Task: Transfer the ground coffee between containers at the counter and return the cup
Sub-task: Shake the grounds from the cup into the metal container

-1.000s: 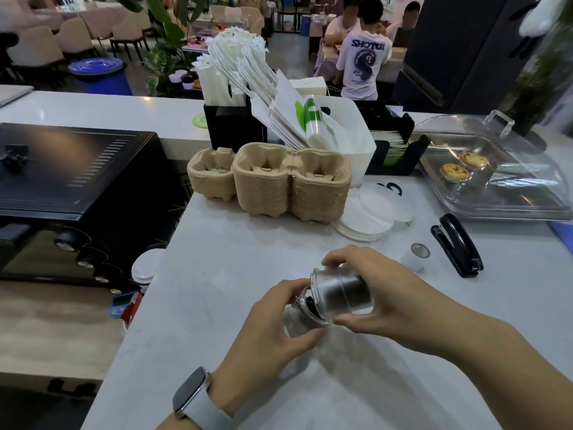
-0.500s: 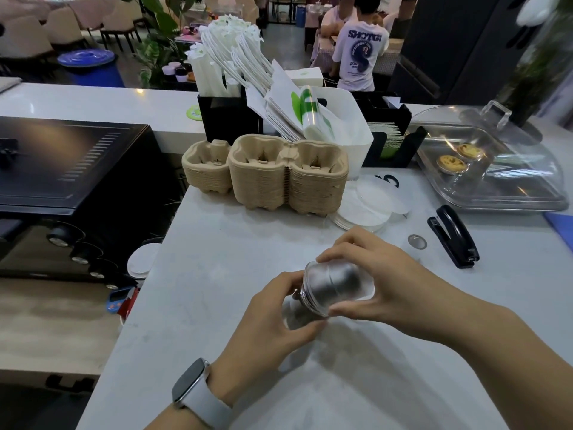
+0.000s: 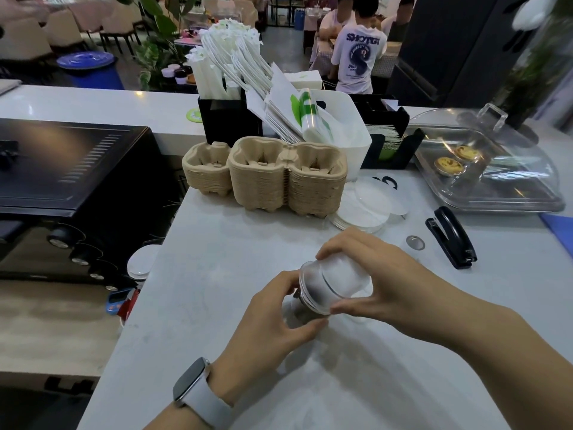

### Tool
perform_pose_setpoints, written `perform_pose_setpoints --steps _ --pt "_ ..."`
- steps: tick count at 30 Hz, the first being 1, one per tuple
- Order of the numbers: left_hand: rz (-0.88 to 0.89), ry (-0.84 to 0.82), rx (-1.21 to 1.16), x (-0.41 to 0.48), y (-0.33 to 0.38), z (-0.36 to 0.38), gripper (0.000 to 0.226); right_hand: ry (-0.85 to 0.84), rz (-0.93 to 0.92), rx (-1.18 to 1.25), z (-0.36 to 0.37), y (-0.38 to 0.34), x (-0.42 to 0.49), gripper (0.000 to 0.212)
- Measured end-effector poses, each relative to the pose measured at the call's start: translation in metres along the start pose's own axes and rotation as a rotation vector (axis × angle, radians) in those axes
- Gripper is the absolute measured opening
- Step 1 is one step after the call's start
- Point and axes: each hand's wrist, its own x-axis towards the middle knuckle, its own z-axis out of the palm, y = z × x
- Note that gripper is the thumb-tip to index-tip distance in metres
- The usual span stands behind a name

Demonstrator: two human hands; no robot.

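My right hand grips a clear plastic cup, tipped so that its mouth points down and to the left. Its rim rests against a small clear container, which my left hand holds on the grey counter. That container is mostly hidden behind my fingers and the cup. The cup's inside looks pale, with a dark patch only near the rim. I cannot make out the ground coffee clearly.
Behind my hands stand stacked pulp cup carriers and a pile of clear lids. A small round cap and a black stapler lie to the right. A domed pastry cover sits far right, a black machine at left.
My right hand has tipped the cup further over onto the small container. The dark contents seen inside the cup earlier are no longer there. My left hand has stayed put.
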Motion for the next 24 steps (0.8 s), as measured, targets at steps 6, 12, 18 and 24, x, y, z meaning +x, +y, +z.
perform_pose_setpoints --steps 6,12,18,24 --pt "-0.012 0.003 -0.002 0.0 -0.001 0.0 0.045 0.03 -0.054 -0.013 0.0 -0.003 0.003 0.052" --pt "-0.012 -0.002 -0.007 -0.001 -0.001 -0.002 0.045 0.016 -0.035 -0.051 0.0 0.003 0.005 0.062" --pt "-0.016 0.015 -0.019 -0.002 0.001 -0.005 0.046 0.032 -0.021 -0.002 0.009 0.005 0.004 0.078" --pt "0.007 0.026 -0.031 -0.003 0.003 -0.006 0.049 0.054 -0.018 -0.025 0.008 0.009 0.002 0.072"
